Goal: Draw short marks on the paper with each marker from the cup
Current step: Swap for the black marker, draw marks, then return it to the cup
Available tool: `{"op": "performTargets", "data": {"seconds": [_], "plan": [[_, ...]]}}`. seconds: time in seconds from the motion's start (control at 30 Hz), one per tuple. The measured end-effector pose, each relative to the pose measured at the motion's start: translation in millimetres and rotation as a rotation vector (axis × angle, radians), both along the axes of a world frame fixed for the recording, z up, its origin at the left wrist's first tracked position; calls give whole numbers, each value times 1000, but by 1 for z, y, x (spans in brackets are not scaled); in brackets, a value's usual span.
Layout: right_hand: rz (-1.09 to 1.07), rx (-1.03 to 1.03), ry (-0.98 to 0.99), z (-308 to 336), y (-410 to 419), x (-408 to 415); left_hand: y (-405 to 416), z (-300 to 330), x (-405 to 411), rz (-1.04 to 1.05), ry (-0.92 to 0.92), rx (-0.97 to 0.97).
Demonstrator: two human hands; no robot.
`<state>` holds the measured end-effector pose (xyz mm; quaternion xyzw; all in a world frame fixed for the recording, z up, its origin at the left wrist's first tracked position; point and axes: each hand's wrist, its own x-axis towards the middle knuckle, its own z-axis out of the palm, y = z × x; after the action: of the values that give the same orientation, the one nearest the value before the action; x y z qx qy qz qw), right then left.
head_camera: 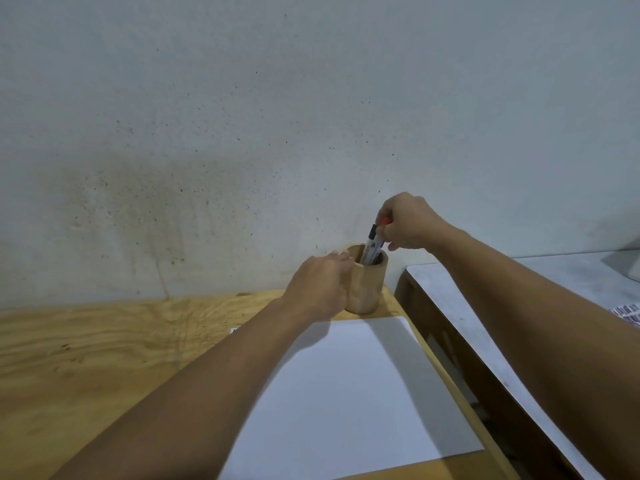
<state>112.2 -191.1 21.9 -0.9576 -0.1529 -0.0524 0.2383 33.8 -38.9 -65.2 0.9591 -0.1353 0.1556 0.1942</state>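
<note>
I'm looking down over both arms at a plywood tabletop (104, 358) set against a speckled pale wall (242, 116). The wooden cup (366, 285) stands upright at the far right corner of the tabletop, close to the wall. My left hand (320, 289) is wrapped around the cup's left side, fingers curled against the wood up near the rim, gripping it. My right hand (407, 221) is above the cup's mouth, fingers pinched closed on the top of the markers (374, 245). I can make out a dark cap and a bit of red-orange cap right at the fingertips, with white barrels slanting down into the cup. How many markers the fingers actually hold, I cannot tell; the hand covers their upper ends. The lower ends sit inside the cup, out of sight.

Just in front of the cup lies the white sheet of paper (353, 393), flat on the tabletop, with my left forearm crossing over its near left part. To the right, apart from the tabletop, there's a grey surface (519, 306) with a dark edge.
</note>
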Motion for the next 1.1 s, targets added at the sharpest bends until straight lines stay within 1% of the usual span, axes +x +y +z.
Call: {"op": "performTargets", "data": {"seconds": [0.07,0.13,0.27,0.43,0.5,0.6,0.7,0.8,0.97,1.03,1.1], "plan": [[8,-3,6,-10,3,8,0,0,0,7,14,-6],[7,0,-36,-19,2,12,1,0,1,19,29,-11],[-50,45,-82,-31,-3,17,3,-2,2,8,46,-33],[-126,102,-146,-31,-1,18,2,-3,2,17,67,-73],[-180,155,-113,-32,4,22,2,-4,3,13,75,-82],[-222,195,36,-35,8,24,3,-3,2,13,87,-86],[-255,307,72,-38,10,25,3,0,1,11,101,-87],[-217,464,57,-34,13,21,2,-1,1,0,102,-93],[-93,737,-105,-3,16,11,3,-4,4,-31,170,-210],[-15,785,-209,14,18,2,4,-2,1,-54,185,-306],[62,750,-284,26,19,-7,8,6,-4,-34,152,-443]]}}
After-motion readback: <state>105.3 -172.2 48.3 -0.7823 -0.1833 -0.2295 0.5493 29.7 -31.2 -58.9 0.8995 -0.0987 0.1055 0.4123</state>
